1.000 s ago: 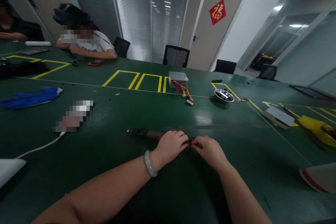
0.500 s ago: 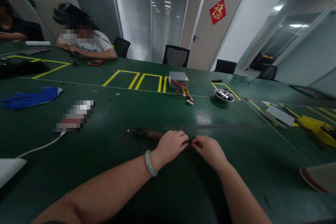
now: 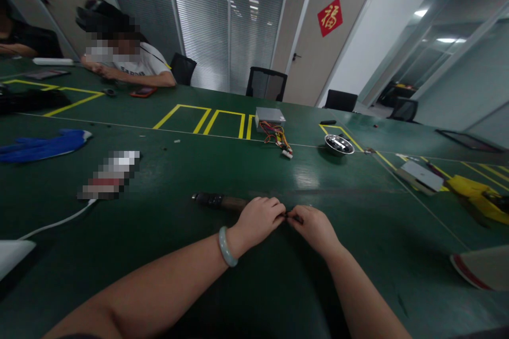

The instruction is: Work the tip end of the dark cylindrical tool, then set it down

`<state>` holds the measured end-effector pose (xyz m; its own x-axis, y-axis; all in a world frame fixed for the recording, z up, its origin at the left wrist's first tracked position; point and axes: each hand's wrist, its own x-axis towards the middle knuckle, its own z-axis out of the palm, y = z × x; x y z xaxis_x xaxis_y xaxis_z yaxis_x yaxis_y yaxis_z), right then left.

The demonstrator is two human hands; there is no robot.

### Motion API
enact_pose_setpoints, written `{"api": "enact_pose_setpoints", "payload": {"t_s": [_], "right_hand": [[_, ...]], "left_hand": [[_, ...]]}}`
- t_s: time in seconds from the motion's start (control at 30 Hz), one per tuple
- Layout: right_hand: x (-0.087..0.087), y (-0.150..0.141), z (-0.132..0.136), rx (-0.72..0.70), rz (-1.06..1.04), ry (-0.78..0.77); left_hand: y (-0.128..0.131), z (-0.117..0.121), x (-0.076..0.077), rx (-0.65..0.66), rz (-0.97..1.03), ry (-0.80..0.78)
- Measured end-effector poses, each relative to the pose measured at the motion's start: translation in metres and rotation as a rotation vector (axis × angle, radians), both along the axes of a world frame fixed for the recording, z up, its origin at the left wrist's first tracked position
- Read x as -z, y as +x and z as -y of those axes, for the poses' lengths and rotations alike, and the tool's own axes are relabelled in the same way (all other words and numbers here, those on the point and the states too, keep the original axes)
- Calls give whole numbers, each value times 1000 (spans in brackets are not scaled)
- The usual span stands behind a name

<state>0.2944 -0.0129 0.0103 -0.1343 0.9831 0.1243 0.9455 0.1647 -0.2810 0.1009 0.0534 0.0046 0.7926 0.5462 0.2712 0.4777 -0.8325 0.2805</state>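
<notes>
A slim, dark rod-shaped object (image 3: pixel 233 203), which looks like a folded umbrella, lies on the green table in front of me. Its left end is black with a shiny tip, and a brownish stretch runs under my left hand (image 3: pixel 260 217). That hand is wrapped over the object, covering its middle, with a pale green bangle (image 3: pixel 227 247) on the wrist. Close by on the right, the fingers of my right hand (image 3: pixel 312 225) are pinched together at the object's right end. What exactly sits between those fingertips is too small and dark to make out.
A grey power supply box (image 3: pixel 270 115) with coloured wires and a shiny metal bowl (image 3: pixel 339 144) stand farther back. To the left lie a blue glove (image 3: pixel 47 145) and a blurred-out device (image 3: pixel 111 175) on a white cable. A cup (image 3: pixel 483 268) is at right. Two people sit across, far left.
Both hands keep their hold at nearly the same place. The right hand has shifted very slightly left, and the whole view has turned a little.
</notes>
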Motion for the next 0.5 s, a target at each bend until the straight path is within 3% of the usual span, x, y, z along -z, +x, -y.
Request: {"api": "enact_pose_setpoints", "payload": {"t_s": [0.23,0.37,0.5], "right_hand": [[1,-6,2,-16,126,126],[7,-5,1,-44,92,193],[13,-2,-3,-32,128,78]], "left_hand": [[-2,1,-2,5,-3,3],[-3,1,-1,13,7,1],[-5,3,0,45,60,3]]}}
